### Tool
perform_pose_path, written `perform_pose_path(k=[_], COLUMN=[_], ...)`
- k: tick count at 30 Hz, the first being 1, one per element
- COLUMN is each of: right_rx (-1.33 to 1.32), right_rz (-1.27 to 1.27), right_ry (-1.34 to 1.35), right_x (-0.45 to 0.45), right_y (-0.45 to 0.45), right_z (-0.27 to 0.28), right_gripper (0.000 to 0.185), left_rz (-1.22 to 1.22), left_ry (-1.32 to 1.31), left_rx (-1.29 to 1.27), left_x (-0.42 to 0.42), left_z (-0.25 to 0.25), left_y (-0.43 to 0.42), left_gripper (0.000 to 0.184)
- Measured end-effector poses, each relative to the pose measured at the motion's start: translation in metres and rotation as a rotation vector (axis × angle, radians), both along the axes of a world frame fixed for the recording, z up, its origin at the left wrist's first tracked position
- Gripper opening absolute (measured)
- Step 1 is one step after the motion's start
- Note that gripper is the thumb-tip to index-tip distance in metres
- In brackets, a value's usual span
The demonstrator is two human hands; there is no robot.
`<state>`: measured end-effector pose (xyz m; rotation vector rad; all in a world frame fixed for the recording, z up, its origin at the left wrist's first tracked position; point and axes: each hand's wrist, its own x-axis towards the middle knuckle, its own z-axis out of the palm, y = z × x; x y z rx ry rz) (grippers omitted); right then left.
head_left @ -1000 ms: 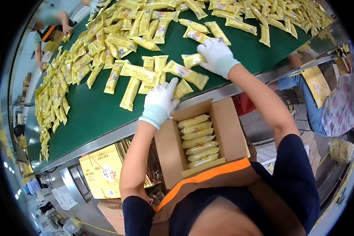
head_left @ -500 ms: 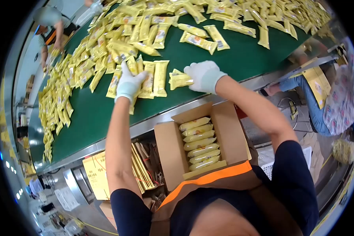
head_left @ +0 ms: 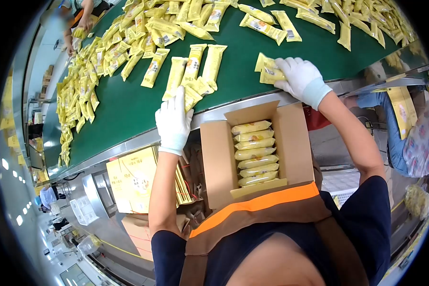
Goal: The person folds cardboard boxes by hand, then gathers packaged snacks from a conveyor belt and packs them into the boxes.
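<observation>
My left hand (head_left: 174, 119), in a white glove, is at the near edge of the green belt (head_left: 128, 102), its fingers closed around the ends of yellow packets (head_left: 193, 95). Just beyond it, a few upright packets (head_left: 194, 62) lie side by side. My right hand (head_left: 300, 78), also gloved, grips yellow packets (head_left: 270, 70) by one end, over the belt. Below and between my hands stands an open cardboard box (head_left: 217, 164) with a row of several yellow packets (head_left: 256, 153) inside.
Heaps of yellow packets (head_left: 109, 52) cover the far and left parts of the belt. Flat yellow cartons (head_left: 133, 181) are stacked left of the box. A co-worker's arm (head_left: 86, 16) reaches in at the upper left. Another person (head_left: 395, 133) sits at the right.
My left hand has moved from the packets farther up the belt to its near edge. My right hand, with packets, has shifted right. The view has turned slightly.
</observation>
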<state>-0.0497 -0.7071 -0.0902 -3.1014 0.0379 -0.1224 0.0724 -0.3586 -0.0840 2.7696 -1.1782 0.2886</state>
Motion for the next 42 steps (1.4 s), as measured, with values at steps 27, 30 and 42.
perform_pose_path(k=[27,30,42], right_rx=[0.196,0.387,1.278], right_rz=[-0.128,-0.282,-0.551], right_ry=[0.112,0.249,0.017], right_x=[0.026,0.024,0.163], right_y=[-0.024,-0.049,-0.108], right_z=[0.024,0.028,-0.024], right_gripper=[0.080,0.086,0.100], left_rz=[0.042,0.114,0.195], left_ry=[0.234,0.331,0.456], left_rx=[0.105,-0.008,0.079], left_x=[-0.006,0.001,0.036], left_z=[0.009,0.036,0.023], left_y=[-0.017,-0.025,-0.157], left_gripper=[0.077,0.083,0.065])
